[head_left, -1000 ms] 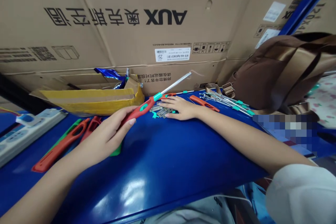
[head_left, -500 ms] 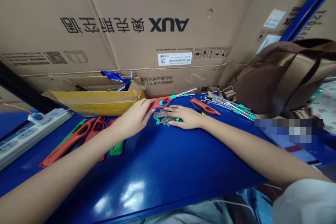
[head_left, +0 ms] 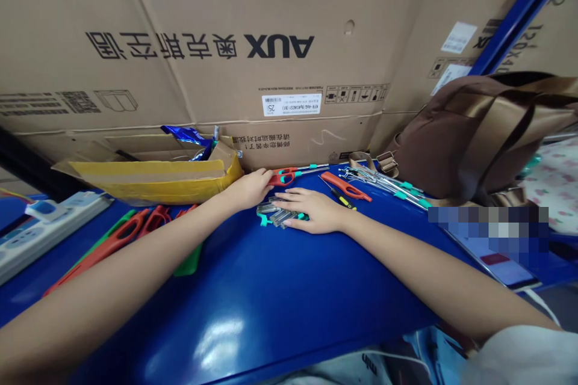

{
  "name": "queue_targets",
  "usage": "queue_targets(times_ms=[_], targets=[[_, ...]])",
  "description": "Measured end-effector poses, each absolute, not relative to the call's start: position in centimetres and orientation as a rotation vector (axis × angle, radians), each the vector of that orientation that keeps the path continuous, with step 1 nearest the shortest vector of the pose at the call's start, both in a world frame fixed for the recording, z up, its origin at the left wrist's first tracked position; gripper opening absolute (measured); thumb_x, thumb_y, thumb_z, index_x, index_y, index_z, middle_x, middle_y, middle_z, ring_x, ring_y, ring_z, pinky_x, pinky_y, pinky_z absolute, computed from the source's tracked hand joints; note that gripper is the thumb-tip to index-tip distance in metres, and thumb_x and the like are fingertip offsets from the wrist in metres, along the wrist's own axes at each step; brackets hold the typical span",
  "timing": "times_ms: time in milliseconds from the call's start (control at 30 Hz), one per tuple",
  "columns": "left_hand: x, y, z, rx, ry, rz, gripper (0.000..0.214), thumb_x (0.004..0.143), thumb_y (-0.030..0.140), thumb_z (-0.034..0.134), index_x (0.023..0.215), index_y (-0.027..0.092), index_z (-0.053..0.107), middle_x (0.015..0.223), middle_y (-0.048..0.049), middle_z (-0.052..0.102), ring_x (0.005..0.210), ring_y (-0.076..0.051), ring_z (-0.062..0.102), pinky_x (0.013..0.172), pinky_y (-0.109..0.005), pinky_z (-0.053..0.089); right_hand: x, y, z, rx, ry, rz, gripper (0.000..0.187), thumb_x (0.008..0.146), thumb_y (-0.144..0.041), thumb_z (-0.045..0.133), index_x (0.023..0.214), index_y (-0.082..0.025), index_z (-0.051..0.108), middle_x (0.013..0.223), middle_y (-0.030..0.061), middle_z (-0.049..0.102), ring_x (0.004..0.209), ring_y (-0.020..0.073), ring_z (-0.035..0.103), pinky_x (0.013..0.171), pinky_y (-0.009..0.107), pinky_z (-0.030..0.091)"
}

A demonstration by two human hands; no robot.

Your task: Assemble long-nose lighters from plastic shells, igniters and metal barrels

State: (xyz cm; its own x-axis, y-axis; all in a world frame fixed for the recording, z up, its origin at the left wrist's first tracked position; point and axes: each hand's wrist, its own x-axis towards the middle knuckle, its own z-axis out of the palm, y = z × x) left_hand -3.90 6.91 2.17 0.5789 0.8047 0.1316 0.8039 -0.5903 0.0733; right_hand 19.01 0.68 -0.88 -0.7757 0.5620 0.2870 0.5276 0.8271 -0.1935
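My left hand [head_left: 253, 188] is closed on the rear of an orange-red long-neck lighter [head_left: 283, 180] with a teal trigger and a metal barrel. It is low at the back of the table, beside another barrel with a teal piece. My right hand [head_left: 318, 210] lies palm down, fingers stretched, over a pile of grey translucent parts with teal pieces [head_left: 280, 215], partly hiding them. Right of that hand are an orange handle shell [head_left: 347, 185] and a yellow-and-black screwdriver [head_left: 344, 198]. Several metal lighter rods with wires and teal pieces [head_left: 391, 183] lie farther right.
Orange handle shells [head_left: 115, 240] and green ones [head_left: 187, 263] lie left, partly behind my left forearm. A yellow-taped carton [head_left: 149, 183] and a white power strip [head_left: 54, 228] stand beyond. A brown bag [head_left: 456, 132] and a phone [head_left: 510, 267] are right; large cardboard [head_left: 203, 90] backs the blue table [head_left: 271, 301].
My left hand has lowered the lighter, from tilted up to nearly level beside the other barrel. My right hand stays over the pile. The view has shifted slightly.
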Motion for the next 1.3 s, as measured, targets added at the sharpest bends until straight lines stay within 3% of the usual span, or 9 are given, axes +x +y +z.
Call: queue_targets(times_ms=[267,467,600,667,733,867,1033,1300], targets=[[-3.1,7.0,2.3,2.793,1.513,0.284,0.036,0.099,0.036,0.064,0.13,0.017,0.061,0.13,-0.0112,0.063,0.111,-0.025,0.066,0.093,-0.046,0.058,18.9,0.0,-0.5,-0.967,-2.657,0.073,0.054,0.103,-0.05,0.049,0.15,-0.024,0.055,0.161,0.0062,0.045,0.147,0.0321,0.043,0.119,0.053,0.036],[-3.0,6.0,3.1,2.808,1.434,0.422,0.036,0.099,0.036,0.064,0.129,0.016,0.061,0.129,-0.0113,0.063,0.111,-0.025,0.066,0.094,-0.047,0.058,19.2,-0.3,0.6,-1.179,-2.507,-0.06,0.048,0.104,-0.046,0.046,0.146,-0.026,0.057,0.155,0.0045,0.054,0.143,0.0251,0.047,0.119,0.045,0.034],[-3.4,2.0,3.5,2.837,1.256,0.524,0.043,0.103,0.045,0.053,0.134,0.017,0.06,0.133,-0.0157,0.063,0.124,-0.028,0.061,0.106,-0.046,0.052,21.5,0.3,3.0,-1.588,-2.253,-0.169,0.04,0.105,-0.027,0.034,0.124,-0.015,0.067,0.129,0.015,0.068,0.12,0.0279,0.059,0.102,0.042,0.045],[-3.5,-0.4,3.1,2.877,1.088,0.479,0.063,0.097,0.06,0.055,0.146,0.021,0.051,0.146,-0.014,0.056,0.136,-0.03,0.054,0.115,-0.046,0.046,23.2,0.8,4.2,-1.803,-2.167,-0.179,0.031,0.1,-0.025,0.044,0.107,-0.015,0.071,0.118,0.0174,0.07,0.114,0.0321,0.061,0.094,0.043,0.047],[-3.3,-2.1,2.3,2.904,0.973,0.401,0.073,0.094,0.068,0.054,0.155,0.03,0.042,0.158,-0.0115,0.046,0.146,-0.034,0.043,0.12,-0.054,0.038,24.8,1.2,4.9,-1.981,-2.147,-0.133,0.019,0.093,-0.027,0.058,0.1,-0.017,0.072,0.114,0.0169,0.071,0.108,0.0329,0.064,0.087,0.041,0.05],[-2.1,-2.4,0.6,2.912,0.915,0.304,0.068,0.097,0.069,0.047,0.158,0.039,0.035,0.169,-0.0055,0.031,0.157,-0.039,0.019,0.125,-0.064,0.019,26.7,1.2,4.6,-2.189,-2.155,-0.048,0.024,0.094,-0.033,0.064,0.111,-0.016,0.07,0.125,0.0165,0.067,0.108,0.0305,0.066,0.09,0.043,0.054],[-0.3,-0.7,-0.4,2.87,1.001,0.281,0.054,0.106,0.056,0.035,0.156,0.038,0.04,0.167,-0.0048,0.035,0.156,-0.038,0.025,0.123,-0.065,0.022,27.2,0.9,3.6,-2.284,-2.221,0.051,0.036,0.1,-0.037,0.063,0.13,-0.018,0.061,0.132,0.0103,0.063,0.111,0.0238,0.065,0.093,0.046,0.058],[1.5,0.6,-0.9,2.822,1.092,0.293,0.048,0.107,0.046,0.034,0.152,0.034,0.047,0.166,-0.006,0.037,0.155,-0.038,0.027,0.123,-0.065,0.022,27.9,1.3,4.2,-2.386,-2.102,0.172,0.035,0.1,-0.037,0.063,0.13,-0.019,0.062,0.131,0.0102,0.063,0.11,0.0232,0.066,0.093,0.045,0.058]])
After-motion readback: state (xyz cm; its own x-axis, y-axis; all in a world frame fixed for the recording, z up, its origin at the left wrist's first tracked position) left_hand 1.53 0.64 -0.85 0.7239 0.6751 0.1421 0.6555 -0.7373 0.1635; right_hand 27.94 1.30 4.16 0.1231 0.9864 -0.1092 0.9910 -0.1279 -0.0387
